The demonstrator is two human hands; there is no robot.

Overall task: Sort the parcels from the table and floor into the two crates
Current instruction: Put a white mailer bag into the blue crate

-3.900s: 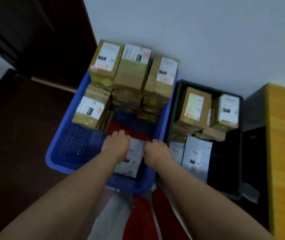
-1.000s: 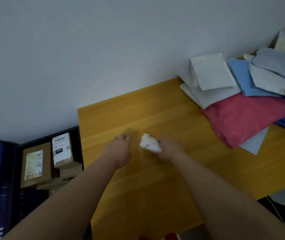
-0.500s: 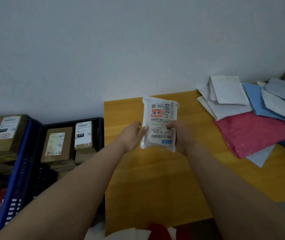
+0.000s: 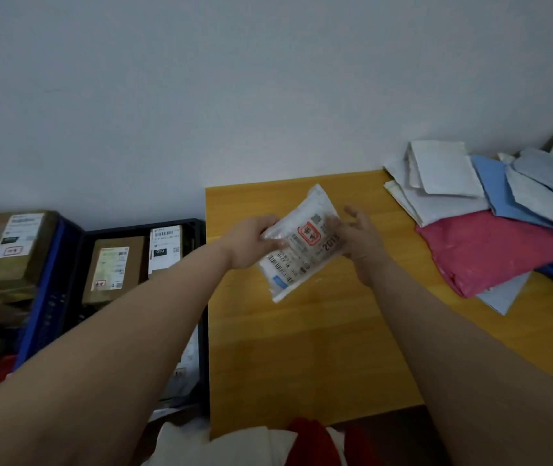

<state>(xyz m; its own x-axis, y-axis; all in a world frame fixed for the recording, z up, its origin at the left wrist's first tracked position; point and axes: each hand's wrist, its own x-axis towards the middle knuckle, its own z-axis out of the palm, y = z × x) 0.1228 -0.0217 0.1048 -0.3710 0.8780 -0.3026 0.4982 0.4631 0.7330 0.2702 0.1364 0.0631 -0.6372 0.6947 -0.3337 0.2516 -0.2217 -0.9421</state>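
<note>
My left hand (image 4: 251, 242) grips the left edge of a small white parcel (image 4: 302, 245), thumb and fingers (image 4: 270, 235) curled round its plastic wrap. My right hand (image 4: 361, 242) is at the parcel's right edge, its fingers spread and fairly straight; the palm side seems to touch the wrap, but I cannot tell whether it is really gripping. The parcel is held up above the tabletop (image 4: 302, 348), tilted so its upper end leans to the right, with its printed label facing me: barcodes, a red stamp and the digits 201 can be read.

Under my hands the yellow wooden tabletop runs back to the pale wall. On its right end lies a loose heap of soft mailers (image 4: 490, 210): white ones at the back, light blue and grey ones overlapping them, a large pink one (image 4: 490, 250) in front, and a dark blue one at the far right edge.

Left of the tabletop, just beside it, stands a black crate (image 4: 201, 227) holding brown cardboard boxes (image 4: 114, 264) with white labels, one marked 010. Further left, touching it, is a blue crate (image 4: 43, 297) stacked with more labelled brown boxes (image 4: 13, 247).
</note>
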